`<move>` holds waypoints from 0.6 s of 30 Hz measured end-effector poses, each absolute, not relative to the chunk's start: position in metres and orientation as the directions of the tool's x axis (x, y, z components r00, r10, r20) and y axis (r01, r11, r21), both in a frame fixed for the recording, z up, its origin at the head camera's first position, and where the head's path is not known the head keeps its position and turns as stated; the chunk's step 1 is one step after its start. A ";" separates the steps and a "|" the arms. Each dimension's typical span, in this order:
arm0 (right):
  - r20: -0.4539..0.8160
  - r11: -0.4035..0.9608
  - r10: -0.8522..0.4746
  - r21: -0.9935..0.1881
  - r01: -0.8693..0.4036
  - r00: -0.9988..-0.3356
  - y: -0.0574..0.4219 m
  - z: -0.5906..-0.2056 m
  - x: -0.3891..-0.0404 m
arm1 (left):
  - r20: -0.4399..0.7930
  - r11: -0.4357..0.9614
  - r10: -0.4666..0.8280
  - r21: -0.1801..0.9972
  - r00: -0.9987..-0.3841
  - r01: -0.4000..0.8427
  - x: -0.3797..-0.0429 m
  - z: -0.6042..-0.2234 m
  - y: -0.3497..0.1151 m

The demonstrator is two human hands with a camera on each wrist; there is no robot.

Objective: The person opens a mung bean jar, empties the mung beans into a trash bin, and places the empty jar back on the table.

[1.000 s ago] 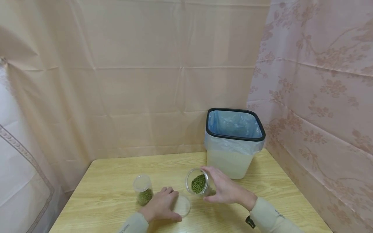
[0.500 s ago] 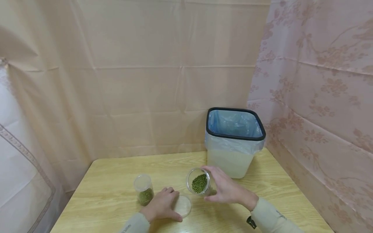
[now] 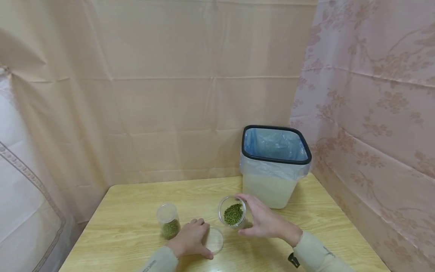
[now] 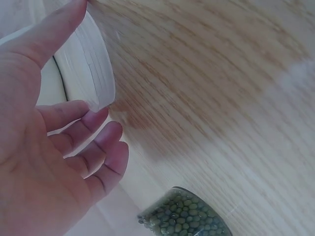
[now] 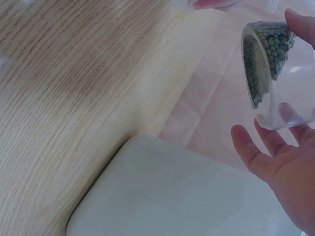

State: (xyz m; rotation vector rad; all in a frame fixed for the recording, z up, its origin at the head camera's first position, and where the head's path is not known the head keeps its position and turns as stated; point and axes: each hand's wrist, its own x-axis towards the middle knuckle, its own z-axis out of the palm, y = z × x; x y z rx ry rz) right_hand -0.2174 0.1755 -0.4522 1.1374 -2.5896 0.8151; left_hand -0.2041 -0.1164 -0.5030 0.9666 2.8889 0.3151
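Note:
My right hand (image 3: 259,219) grips a clear jar (image 3: 232,212) by its side, thumb and fingers round it. The jar is tilted, its open mouth turned left and toward me, and green mung beans (image 5: 275,42) lie inside. My left hand (image 3: 192,238) pinches a round translucent lid (image 3: 215,240) low over the table, just left of that jar. In the left wrist view the lid (image 4: 98,64) sits between thumb and fingers, the other fingers loosely bent. A second clear jar (image 3: 169,223), capped and partly filled with mung beans, stands beyond the left hand's fingers.
A white bin (image 3: 268,189) with a black rim and a blue-tinted liner stands at the table's back right, behind the right hand. The wooden table (image 3: 122,211) reaches a beige cloth (image 3: 163,113) at the back and a flowered pink cloth (image 3: 380,124) on the right.

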 end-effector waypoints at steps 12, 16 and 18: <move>0.390 0.546 -0.610 -0.424 -0.723 -0.690 0.178 -0.450 -0.217 | -0.070 0.794 0.588 0.239 -0.806 0.558 -0.206 -0.498 -0.115; 0.402 0.536 -0.610 -0.425 -0.729 -0.683 0.179 -0.449 -0.217 | -0.073 0.794 0.590 0.232 -0.804 0.562 -0.207 -0.496 -0.114; 0.404 0.536 -0.610 -0.424 -0.730 -0.682 0.179 -0.448 -0.217 | -0.068 0.795 0.593 0.204 -0.802 0.571 -0.207 -0.495 -0.113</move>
